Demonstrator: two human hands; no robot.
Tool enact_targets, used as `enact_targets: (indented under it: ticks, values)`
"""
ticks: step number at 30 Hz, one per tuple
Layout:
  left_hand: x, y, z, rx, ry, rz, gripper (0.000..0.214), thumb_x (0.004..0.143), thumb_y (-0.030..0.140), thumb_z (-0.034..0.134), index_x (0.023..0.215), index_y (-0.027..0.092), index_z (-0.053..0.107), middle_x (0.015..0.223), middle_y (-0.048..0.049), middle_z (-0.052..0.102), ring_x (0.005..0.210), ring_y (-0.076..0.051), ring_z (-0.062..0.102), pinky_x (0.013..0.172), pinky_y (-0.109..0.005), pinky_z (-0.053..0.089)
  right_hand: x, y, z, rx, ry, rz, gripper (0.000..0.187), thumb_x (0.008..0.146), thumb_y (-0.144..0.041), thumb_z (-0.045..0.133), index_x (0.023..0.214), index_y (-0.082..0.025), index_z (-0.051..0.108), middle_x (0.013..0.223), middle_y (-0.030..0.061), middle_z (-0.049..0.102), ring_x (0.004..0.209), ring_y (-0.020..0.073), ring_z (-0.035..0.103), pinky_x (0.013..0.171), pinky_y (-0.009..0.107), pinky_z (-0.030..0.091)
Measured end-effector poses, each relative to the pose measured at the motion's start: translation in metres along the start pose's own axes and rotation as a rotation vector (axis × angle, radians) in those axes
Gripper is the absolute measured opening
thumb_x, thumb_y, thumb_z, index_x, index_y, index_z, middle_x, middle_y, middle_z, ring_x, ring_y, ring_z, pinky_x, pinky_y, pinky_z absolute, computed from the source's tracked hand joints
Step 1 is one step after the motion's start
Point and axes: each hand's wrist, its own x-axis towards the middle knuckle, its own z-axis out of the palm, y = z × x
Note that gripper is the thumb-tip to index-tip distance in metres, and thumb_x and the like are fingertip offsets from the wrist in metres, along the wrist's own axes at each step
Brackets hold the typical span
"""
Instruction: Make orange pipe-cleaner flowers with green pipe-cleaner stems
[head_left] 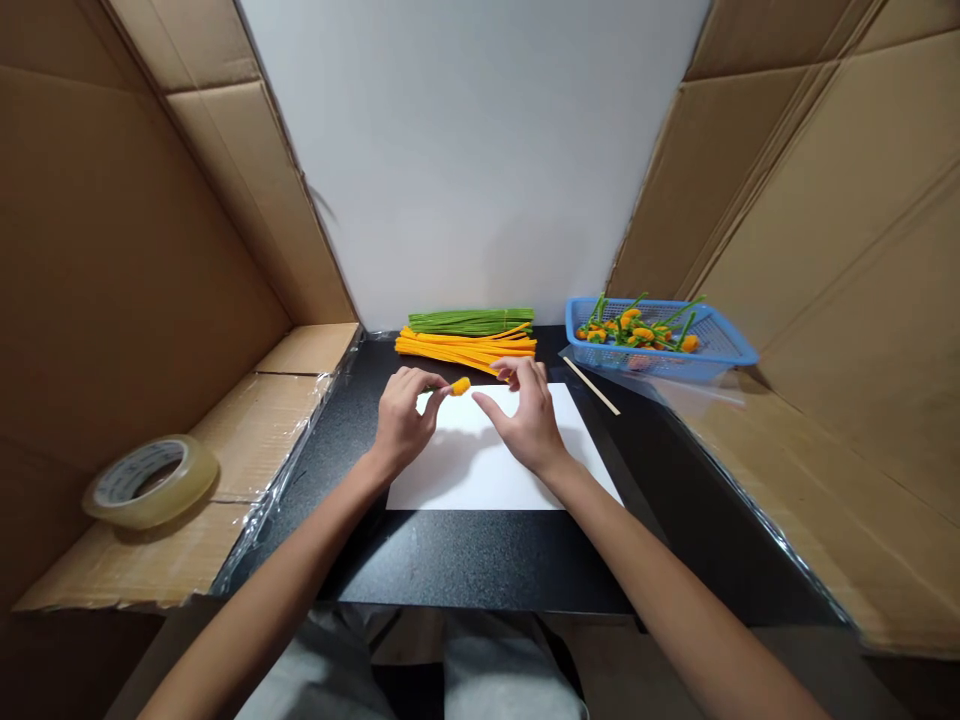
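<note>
Between the thumb and fingers of my left hand (409, 415) is a small pipe-cleaner flower (460, 386), with an orange head and a bit of green at its base. The head points right, toward my other hand. My right hand (529, 412) is held just to the right of it, thumb and fingers spread, touching nothing that I can see. Both hands are above a white sheet of paper (480, 490). Behind them lie a bundle of orange pipe cleaners (457, 347) and a bundle of green pipe cleaners (469, 321).
At the back right a blue basket (731, 350) holds several orange flowers with green stems (637, 330). A thin wooden stick (592, 386) lies right of the paper. On the left cardboard ledge rests a roll of clear tape (154, 482). Cardboard walls flank the black table (480, 560).
</note>
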Motion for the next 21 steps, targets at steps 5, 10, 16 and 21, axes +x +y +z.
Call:
enact_targets:
  ticks: [5, 10, 16, 21]
  values:
    - [-0.007, 0.008, 0.006, 0.084, -0.019, 0.143, 0.014, 0.097, 0.026, 0.053, 0.087, 0.020, 0.061, 0.082, -0.0048, 0.069, 0.075, -0.018, 0.058, 0.071, -0.032, 0.045, -0.006, 0.001, 0.025, 0.723, -0.200, 0.466, 0.048, 0.087, -0.057, 0.062, 0.120, -0.023, 0.053, 0.094, 0.0044, 0.067, 0.082, 0.0182, 0.066, 0.073, 0.033, 0.056]
    - [-0.011, 0.019, 0.012, 0.071, -0.081, 0.154, 0.018, 0.098, 0.024, 0.051, 0.084, 0.019, 0.061, 0.080, -0.0048, 0.067, 0.074, -0.017, 0.058, 0.068, -0.030, 0.043, -0.010, 0.006, 0.034, 0.794, -0.145, 0.431, 0.044, 0.080, -0.046, 0.074, 0.115, -0.021, 0.066, 0.093, 0.0026, 0.070, 0.080, 0.0144, 0.064, 0.077, 0.030, 0.056]
    - [-0.014, 0.016, 0.015, 0.195, -0.152, 0.120, 0.025, 0.100, 0.027, 0.048, 0.081, 0.019, 0.063, 0.077, -0.0059, 0.067, 0.072, -0.018, 0.059, 0.068, -0.031, 0.041, -0.010, 0.016, 0.034, 0.543, -0.122, 0.335, 0.037, 0.083, -0.042, 0.069, 0.113, -0.020, 0.073, 0.099, 0.0060, 0.073, 0.077, 0.0169, 0.064, 0.076, 0.034, 0.056]
    - [-0.015, 0.013, 0.017, 0.251, -0.141, 0.158, 0.026, 0.100, 0.026, 0.047, 0.082, 0.018, 0.063, 0.078, -0.0063, 0.068, 0.073, -0.018, 0.060, 0.069, -0.031, 0.041, -0.012, 0.016, 0.032, 0.320, -0.137, 0.191, 0.032, 0.092, -0.032, 0.056, 0.117, -0.020, 0.073, 0.092, 0.0057, 0.069, 0.073, 0.0155, 0.061, 0.072, 0.031, 0.052]
